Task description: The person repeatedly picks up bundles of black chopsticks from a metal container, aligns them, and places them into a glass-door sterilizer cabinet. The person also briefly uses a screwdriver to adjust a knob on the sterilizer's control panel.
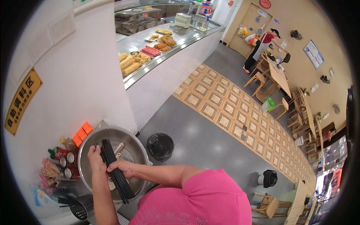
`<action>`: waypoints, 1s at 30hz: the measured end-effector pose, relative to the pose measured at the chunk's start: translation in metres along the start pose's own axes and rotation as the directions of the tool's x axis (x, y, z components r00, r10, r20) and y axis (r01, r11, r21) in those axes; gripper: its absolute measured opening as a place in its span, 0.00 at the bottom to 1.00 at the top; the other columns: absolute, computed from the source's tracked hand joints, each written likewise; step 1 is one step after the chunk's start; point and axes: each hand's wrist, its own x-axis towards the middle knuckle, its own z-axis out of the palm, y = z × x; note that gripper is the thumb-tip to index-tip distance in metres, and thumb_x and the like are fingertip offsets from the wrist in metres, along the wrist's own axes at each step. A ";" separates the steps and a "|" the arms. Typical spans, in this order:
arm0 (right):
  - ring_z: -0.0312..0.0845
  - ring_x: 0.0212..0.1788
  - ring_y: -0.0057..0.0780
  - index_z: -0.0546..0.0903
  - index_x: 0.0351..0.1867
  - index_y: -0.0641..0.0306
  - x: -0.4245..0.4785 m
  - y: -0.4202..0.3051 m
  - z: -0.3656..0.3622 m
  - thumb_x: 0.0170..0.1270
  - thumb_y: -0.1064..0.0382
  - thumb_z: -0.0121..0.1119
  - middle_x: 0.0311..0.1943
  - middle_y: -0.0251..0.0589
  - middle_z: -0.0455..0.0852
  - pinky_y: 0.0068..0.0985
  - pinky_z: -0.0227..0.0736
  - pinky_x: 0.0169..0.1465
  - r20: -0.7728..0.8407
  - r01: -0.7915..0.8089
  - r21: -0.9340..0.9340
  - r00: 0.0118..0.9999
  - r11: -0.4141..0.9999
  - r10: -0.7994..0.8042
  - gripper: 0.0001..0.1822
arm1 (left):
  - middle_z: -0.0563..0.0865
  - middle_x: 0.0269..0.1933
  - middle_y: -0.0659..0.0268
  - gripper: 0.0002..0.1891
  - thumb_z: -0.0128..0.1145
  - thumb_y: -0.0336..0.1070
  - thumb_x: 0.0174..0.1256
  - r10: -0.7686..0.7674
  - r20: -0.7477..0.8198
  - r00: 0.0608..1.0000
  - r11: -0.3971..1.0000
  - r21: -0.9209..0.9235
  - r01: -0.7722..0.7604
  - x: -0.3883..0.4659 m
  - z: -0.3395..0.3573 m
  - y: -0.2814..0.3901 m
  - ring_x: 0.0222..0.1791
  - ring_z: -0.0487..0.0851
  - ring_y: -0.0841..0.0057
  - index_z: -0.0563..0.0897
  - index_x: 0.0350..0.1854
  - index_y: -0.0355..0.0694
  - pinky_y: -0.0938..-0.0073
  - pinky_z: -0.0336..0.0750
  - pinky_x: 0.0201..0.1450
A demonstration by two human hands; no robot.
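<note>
A bundle of black chopsticks (pixel 121 182) slants over a large stainless steel basin (pixel 142 152). My right hand (pixel 121 168) is closed round the middle of the bundle. My left hand (pixel 96 159) is at the bundle's upper end, its curled fingers on dark stick ends; how many it grips is hidden. Inside the basin lie light-coloured utensils (pixel 119 148) with brown on their handles, partly covered by the bundle and my hand. Below my left forearm, a perforated metal holder (pixel 81 209) lies tilted, with more black sticks (pixel 67 200) at its far side.
Orange boxes (pixel 83 133), drink cans (pixel 68 173) and wrapped skewers or sticks (pixel 50 171) crowd the wall side. A lined black bin (pixel 160 146) stands beside the basin. Fried food fills plates on a steel counter (pixel 194 33). A person (pixel 263 46) in an apron stands at a far wooden table (pixel 278 77).
</note>
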 end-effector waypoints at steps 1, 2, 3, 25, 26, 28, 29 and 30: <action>0.80 0.28 0.41 0.76 0.37 0.69 -0.008 -0.007 0.006 0.47 0.76 0.58 0.28 0.46 0.80 0.40 0.81 0.34 -0.019 -0.014 -0.031 1.000 0.999 0.013 0.13 | 0.80 0.38 0.66 0.06 0.46 0.27 0.67 -0.036 0.009 0.999 0.998 -0.044 0.036 0.004 -0.002 -0.005 0.36 0.77 0.78 0.77 0.40 0.36 0.76 0.71 0.40; 0.80 0.28 0.40 0.76 0.37 0.69 -0.003 -0.008 0.003 0.46 0.77 0.58 0.28 0.46 0.81 0.39 0.80 0.33 -0.012 0.040 -0.077 0.999 0.996 -0.041 0.14 | 0.80 0.35 0.66 0.05 0.46 0.24 0.66 0.014 -0.056 0.998 0.997 -0.072 -0.018 0.007 0.002 -0.012 0.35 0.78 0.78 0.76 0.38 0.35 0.76 0.74 0.41; 0.81 0.28 0.40 0.76 0.37 0.70 0.005 -0.006 -0.009 0.45 0.78 0.58 0.28 0.46 0.81 0.37 0.80 0.33 -0.009 0.101 -0.113 0.995 0.988 -0.103 0.14 | 0.80 0.36 0.66 0.06 0.46 0.24 0.66 0.010 -0.041 0.999 0.997 -0.078 -0.014 0.005 0.014 -0.009 0.36 0.78 0.77 0.76 0.39 0.34 0.76 0.74 0.41; 0.76 0.39 0.23 0.78 0.43 0.66 -0.021 -0.069 0.008 0.39 0.68 0.68 0.33 0.39 0.82 0.22 0.70 0.48 0.450 0.542 -0.426 0.821 0.724 -0.351 0.23 | 0.81 0.36 0.66 0.24 0.69 0.31 0.36 0.059 0.327 0.943 0.877 0.434 -0.205 -0.040 -0.002 -0.101 0.35 0.80 0.76 0.76 0.41 0.34 0.74 0.74 0.42; 0.76 0.41 0.19 0.78 0.41 0.66 -0.023 -0.079 0.010 0.39 0.66 0.72 0.34 0.35 0.82 0.23 0.70 0.49 0.456 0.508 -0.465 0.840 0.725 -0.296 0.24 | 0.81 0.35 0.66 0.22 0.69 0.31 0.36 0.115 0.308 0.944 0.870 0.427 -0.245 -0.038 -0.002 -0.108 0.34 0.80 0.76 0.77 0.38 0.34 0.74 0.74 0.42; 0.75 0.38 0.19 0.78 0.41 0.66 -0.017 -0.079 -0.004 0.39 0.66 0.72 0.33 0.35 0.82 0.22 0.71 0.47 0.422 0.529 -0.607 0.847 0.593 -0.324 0.23 | 0.82 0.34 0.65 0.21 0.70 0.32 0.36 0.030 0.292 0.956 0.920 0.367 -0.141 -0.050 0.022 -0.083 0.35 0.80 0.74 0.79 0.37 0.34 0.74 0.73 0.45; 0.75 0.37 0.19 0.78 0.40 0.65 -0.007 -0.075 -0.016 0.39 0.67 0.71 0.33 0.35 0.82 0.22 0.71 0.47 0.411 0.530 -0.668 0.848 0.523 -0.335 0.23 | 0.82 0.34 0.65 0.22 0.70 0.32 0.36 0.103 0.287 0.953 0.891 0.400 -0.216 -0.051 0.025 -0.083 0.36 0.80 0.75 0.78 0.39 0.34 0.74 0.73 0.45; 0.74 0.34 0.20 0.77 0.37 0.65 0.017 -0.064 -0.057 0.40 0.67 0.68 0.30 0.33 0.81 0.21 0.70 0.43 0.395 0.547 -0.793 0.798 0.270 -0.456 0.18 | 0.82 0.34 0.64 0.23 0.70 0.32 0.37 0.173 0.300 0.938 0.859 0.420 -0.292 -0.052 0.032 -0.085 0.36 0.80 0.75 0.78 0.41 0.34 0.74 0.73 0.44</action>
